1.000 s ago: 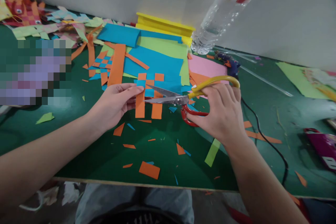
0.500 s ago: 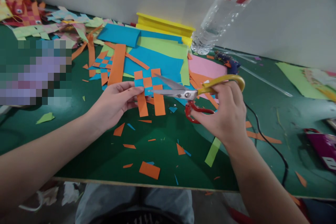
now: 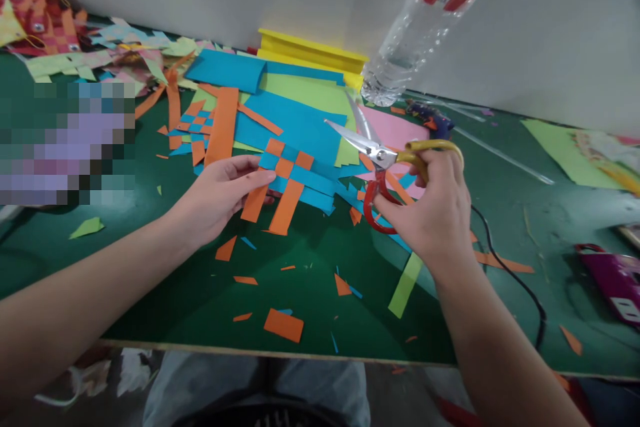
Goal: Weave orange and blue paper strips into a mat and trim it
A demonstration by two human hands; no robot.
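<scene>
Between thumb and fingers, my left hand (image 3: 223,197) pinches a woven piece of orange and blue paper strips (image 3: 287,170) by its left side. Two orange strip ends hang down from the weave, and blue ends stick out to its right. My right hand (image 3: 430,207) is closed around the scissors (image 3: 383,159), which have one yellow and one red handle loop. Their blades are spread apart and point up and left, away from the woven paper. Behind the weave lie blue paper sheets (image 3: 295,117) and a wide orange strip (image 3: 223,123).
A clear plastic bottle (image 3: 405,33) and a folded yellow paper (image 3: 313,52) stand by the wall. Right of the scissors lie a glue gun (image 3: 431,117) and a black cable (image 3: 505,267). Orange offcuts (image 3: 283,325) are scattered near the table edge. Paper scraps (image 3: 135,53) pile up at back left.
The scissors have opened wider and swung up and right, off the woven paper. The weave has tilted in my left hand, showing its blue ends on the right.
</scene>
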